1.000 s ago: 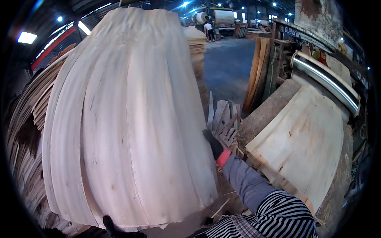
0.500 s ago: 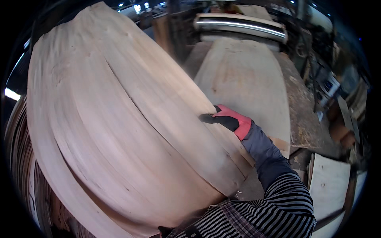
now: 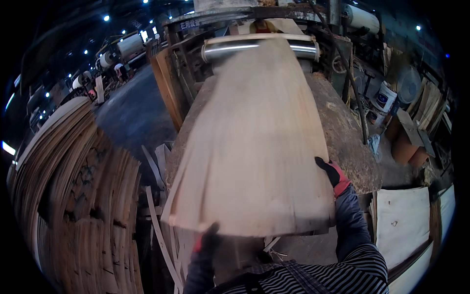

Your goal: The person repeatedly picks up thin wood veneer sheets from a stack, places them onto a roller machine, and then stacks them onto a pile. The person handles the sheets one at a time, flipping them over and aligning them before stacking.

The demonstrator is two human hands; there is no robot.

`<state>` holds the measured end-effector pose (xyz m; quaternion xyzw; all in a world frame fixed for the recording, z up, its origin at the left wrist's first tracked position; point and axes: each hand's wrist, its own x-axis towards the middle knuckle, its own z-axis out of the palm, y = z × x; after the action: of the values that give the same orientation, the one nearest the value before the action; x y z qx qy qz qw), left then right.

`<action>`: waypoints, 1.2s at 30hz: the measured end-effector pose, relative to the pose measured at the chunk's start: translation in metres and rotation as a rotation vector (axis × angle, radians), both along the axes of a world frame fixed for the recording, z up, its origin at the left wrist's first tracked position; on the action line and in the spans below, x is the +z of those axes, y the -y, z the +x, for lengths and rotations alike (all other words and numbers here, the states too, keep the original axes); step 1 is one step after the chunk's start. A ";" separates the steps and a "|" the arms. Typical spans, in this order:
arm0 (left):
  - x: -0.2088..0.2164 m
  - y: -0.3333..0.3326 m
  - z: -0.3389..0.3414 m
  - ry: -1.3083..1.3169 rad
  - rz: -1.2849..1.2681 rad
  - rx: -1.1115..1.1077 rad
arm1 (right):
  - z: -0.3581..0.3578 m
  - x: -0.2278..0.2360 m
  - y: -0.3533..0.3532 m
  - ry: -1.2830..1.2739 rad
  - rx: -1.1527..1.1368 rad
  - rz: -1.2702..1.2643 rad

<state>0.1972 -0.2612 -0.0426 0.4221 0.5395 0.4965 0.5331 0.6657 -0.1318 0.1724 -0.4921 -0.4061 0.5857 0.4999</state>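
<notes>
A long, pale wood veneer sheet [image 3: 259, 142] stretches out ahead of me over a worn table, its far end touching or overlapping a shiny metal roller [image 3: 240, 49]. My right hand [image 3: 335, 177], in a red and black glove, grips the sheet's right edge near its close end, thumb on top. At the near edge, left of the middle, my left hand [image 3: 208, 239] in a similar glove pinches the veneer, with its fingers hidden below. Motion blurs part of the sheet and my left hand.
A tall stack of veneer sheets [image 3: 93, 206] stands at the left, with thin offcut strips [image 3: 155, 220] beside it. The rough table [image 3: 345, 147] shows along the right. Further right are a white bucket [image 3: 385, 96], a cardboard box [image 3: 405, 137] and pale sheets [image 3: 402, 215]. Someone [image 3: 263, 25] is beyond the roller.
The veneer sheet has swung from the left to straight ahead over the table, up to the roller. My left hand has come into view, and my right hand has shifted right and slightly down.
</notes>
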 end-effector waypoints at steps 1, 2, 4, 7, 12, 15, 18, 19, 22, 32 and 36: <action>0.000 -0.018 0.012 -0.014 -0.085 -0.084 | 0.028 -0.024 -0.014 0.108 -0.014 -0.086; 0.001 -0.032 0.022 -0.035 -0.170 -0.170 | 0.063 -0.057 -0.028 0.206 -0.018 -0.093; 0.018 -0.037 0.066 0.314 -0.405 -0.129 | 0.098 -0.087 -0.038 1.023 -0.111 -0.102; -0.024 0.040 0.048 0.622 -0.252 0.066 | 0.011 -0.029 -0.054 1.686 -0.253 0.285; 0.034 0.132 -0.002 0.454 -0.294 0.301 | -0.130 0.033 -0.054 1.386 0.043 0.853; 0.048 0.214 -0.070 0.136 -0.139 0.669 | -0.258 0.058 -0.030 1.190 0.231 1.249; 0.075 0.337 -0.145 -0.592 -0.153 1.133 | -0.401 0.096 0.047 0.902 0.498 1.490; 0.085 0.394 -0.164 -0.838 -0.073 1.320 | -0.452 0.118 0.095 0.819 0.628 1.482; 0.182 0.541 -0.195 -0.980 0.090 1.600 | -0.575 0.172 0.224 0.536 0.723 1.810; 0.453 0.838 -0.314 -2.252 -0.202 1.759 | -0.838 0.366 0.631 -0.070 0.745 2.170; 0.510 0.877 -0.390 -2.386 -0.272 1.824 | -0.919 0.424 0.713 0.022 0.569 2.237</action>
<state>-0.1926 -1.1386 0.4670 0.0450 0.7545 -0.0287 -0.6541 -0.2534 -0.8452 0.5963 0.3302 -0.7987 -0.0142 0.5028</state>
